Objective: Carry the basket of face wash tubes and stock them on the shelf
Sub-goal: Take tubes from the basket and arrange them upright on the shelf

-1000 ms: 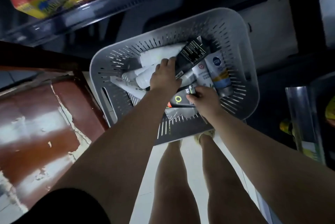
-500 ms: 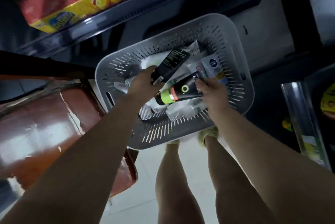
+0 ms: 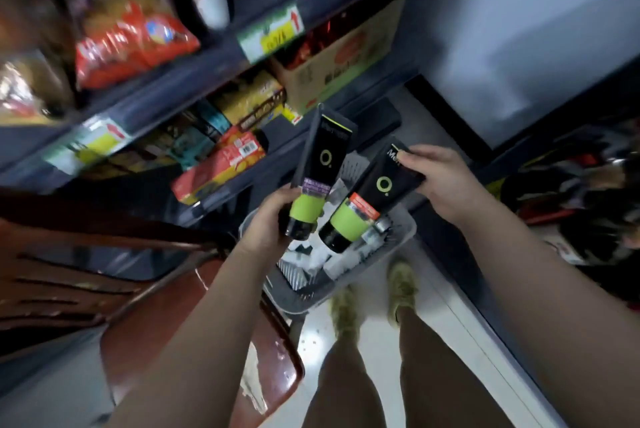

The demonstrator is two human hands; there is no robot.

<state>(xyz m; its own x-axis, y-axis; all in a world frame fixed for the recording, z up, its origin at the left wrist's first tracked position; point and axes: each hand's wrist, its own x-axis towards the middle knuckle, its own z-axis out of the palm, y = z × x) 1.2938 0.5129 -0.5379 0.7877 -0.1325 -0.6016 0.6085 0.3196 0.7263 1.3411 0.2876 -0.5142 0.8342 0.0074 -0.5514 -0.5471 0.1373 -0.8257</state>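
Observation:
My left hand (image 3: 268, 219) grips a black face wash tube with a green band and purple label (image 3: 320, 171) near its cap, held upright. My right hand (image 3: 441, 181) pinches the flat end of a second black tube with a green band and orange label (image 3: 369, 199), cap down and tilted. Both tubes hang above the grey slotted basket (image 3: 304, 299), which sits low in front of my legs with several white tubes still inside. The dark shelf (image 3: 194, 81) rises to the left and ahead.
The shelf holds red snack bags (image 3: 131, 43), a red biscuit box (image 3: 221, 164) and a cardboard carton (image 3: 332, 70), with price tags on its edges. A worn red-brown chair (image 3: 166, 323) stands at my left beside the basket. A white wall is at the right.
Both hands have lifted out of the basket, each with a black tube. My view has swung up from the basket to the shelf rows.

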